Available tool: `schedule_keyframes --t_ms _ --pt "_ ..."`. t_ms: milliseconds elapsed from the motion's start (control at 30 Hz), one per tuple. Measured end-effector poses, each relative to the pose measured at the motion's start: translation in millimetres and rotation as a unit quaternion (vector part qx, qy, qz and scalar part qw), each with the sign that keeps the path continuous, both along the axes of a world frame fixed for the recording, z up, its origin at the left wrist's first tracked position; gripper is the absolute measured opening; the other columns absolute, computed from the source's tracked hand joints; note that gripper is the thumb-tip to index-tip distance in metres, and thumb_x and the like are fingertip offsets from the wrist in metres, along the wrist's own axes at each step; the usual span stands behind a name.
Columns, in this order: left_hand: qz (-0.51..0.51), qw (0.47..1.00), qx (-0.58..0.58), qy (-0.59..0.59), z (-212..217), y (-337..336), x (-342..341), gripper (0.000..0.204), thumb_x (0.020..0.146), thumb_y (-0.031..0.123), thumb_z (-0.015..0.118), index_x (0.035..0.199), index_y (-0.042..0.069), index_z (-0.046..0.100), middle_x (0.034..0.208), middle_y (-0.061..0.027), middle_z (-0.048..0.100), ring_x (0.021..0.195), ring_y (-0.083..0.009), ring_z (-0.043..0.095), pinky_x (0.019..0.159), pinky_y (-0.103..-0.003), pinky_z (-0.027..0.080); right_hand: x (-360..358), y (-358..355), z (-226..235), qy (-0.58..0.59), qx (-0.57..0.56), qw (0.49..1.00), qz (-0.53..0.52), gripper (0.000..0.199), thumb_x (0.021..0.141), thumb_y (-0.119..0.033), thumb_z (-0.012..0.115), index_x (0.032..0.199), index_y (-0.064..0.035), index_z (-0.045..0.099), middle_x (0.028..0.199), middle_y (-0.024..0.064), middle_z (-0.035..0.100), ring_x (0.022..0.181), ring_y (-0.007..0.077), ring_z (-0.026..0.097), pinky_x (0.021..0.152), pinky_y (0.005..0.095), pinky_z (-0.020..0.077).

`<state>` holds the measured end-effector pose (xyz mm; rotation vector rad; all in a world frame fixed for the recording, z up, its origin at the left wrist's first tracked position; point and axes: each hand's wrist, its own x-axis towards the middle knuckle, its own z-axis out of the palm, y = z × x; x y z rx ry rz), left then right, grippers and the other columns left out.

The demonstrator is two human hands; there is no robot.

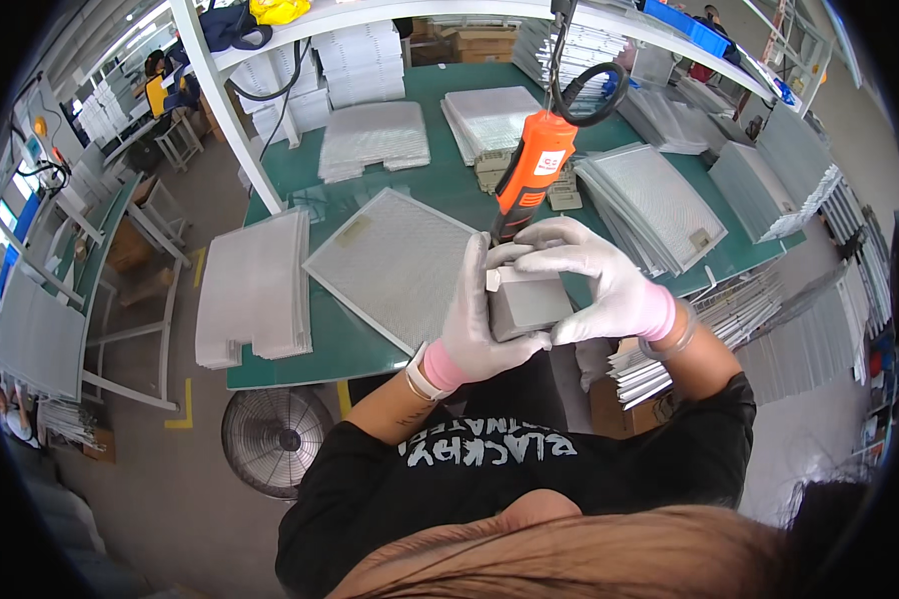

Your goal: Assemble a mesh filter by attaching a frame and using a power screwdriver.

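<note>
Fan [273,436] on the floor at lower left, below the near edge of the green table [340,339]. Above it, a stack of pale filter sheets [255,290] lies on the table's left end, overhanging the edge. Just right of the stack, a single flat mesh panel [390,262] in a metal frame lies tilted on the green top.

Left hand [474,319], in a white glove with a pink cuff, is wrapped around the left side of a small grey box [526,304], fingers curled closed against its side and underside. The box is held up in front of the chest, above the table's near edge, between both hands. Right hand [594,285], gloved the same way, covers the box's top and right side, fingers closed over it; one fingertip seems to press a small white piece at the top left corner, though this is too small to be sure.

Directly behind the hands, an orange power tool [529,170] hangs nose-down on a black cable. Further right, a fanned pile of framed mesh panels [649,205] rests on the table, with more panels [779,185] beyond its right edge.
</note>
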<state>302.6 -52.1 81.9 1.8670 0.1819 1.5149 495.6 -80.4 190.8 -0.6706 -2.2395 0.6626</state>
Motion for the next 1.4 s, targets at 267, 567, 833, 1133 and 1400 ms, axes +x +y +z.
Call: schedule_keyframes --t_ms 267,567,833,1133,1400 --pt "-0.118 0.981 -0.137 -0.075 10 -6 5 0.102 0.068 -0.005 0.052 0.154 0.003 -0.003 0.136 -0.0178 0.043 0.133 -0.0289 0.04 0.114 -0.046 0.028 -12 10 -50 0.171 0.027 0.985 -0.02 0.055 0.072 -0.028 0.078 0.121 -0.0062 0.064 0.129 0.0205 0.051 0.122 0.033 0.047 0.106 0.0432 0.0366" --pt "0.059 0.992 -0.11 -0.037 25 11 14 0.068 0.09 0.016 0.038 0.152 -0.001 0.017 0.141 -0.017 0.042 0.131 -0.0244 0.043 0.109 -0.037 0.036 -56 27 -67 0.324 0.111 0.924 -0.172 0.036 0.078 -0.012 0.052 0.113 -0.0039 0.058 0.117 0.0192 0.059 0.114 0.0323 0.049 0.102 0.0443 0.0391" --pt "0.043 0.987 -0.138 -0.069 45 27 10 0.059 0.096 0.018 0.034 0.151 -0.001 0.021 0.138 -0.0194 0.045 0.127 -0.027 0.047 0.107 -0.036 0.039 -70 31 -50 0.334 0.156 0.92 -0.137 0.029 0.084 -0.011 0.058 0.112 -0.0037 0.059 0.118 0.0146 0.052 0.111 0.0292 0.05 0.1 0.0404 0.0396" --pt "-0.071 0.976 -0.155 -0.132 91 61 0 0.047 0.103 0.03 0.033 0.14 0.001 0.035 0.132 -0.0181 0.052 0.116 -0.0238 0.058 0.096 -0.034 0.049 -49 53 4 0.229 0.167 0.946 -0.159 0.049 0.079 -0.018 0.067 0.124 -0.0025 0.056 0.12 0.0144 0.049 0.113 0.0259 0.051 0.098 0.0381 0.0419" --pt "-0.222 0.896 -0.307 -0.234 138 51 -13 0.075 0.096 0.061 0.023 0.14 0.003 0.04 0.126 -0.017 0.058 0.11 -0.0296 0.061 0.094 -0.044 0.051 -50 83 104 0.511 0.069 0.852 -0.091 0.029 0.095 -0.024 0.062 0.117 -0.0048 0.059 0.082 0.0036 0.065 0.066 0.0125 0.062 0.059 0.0244 0.0523"
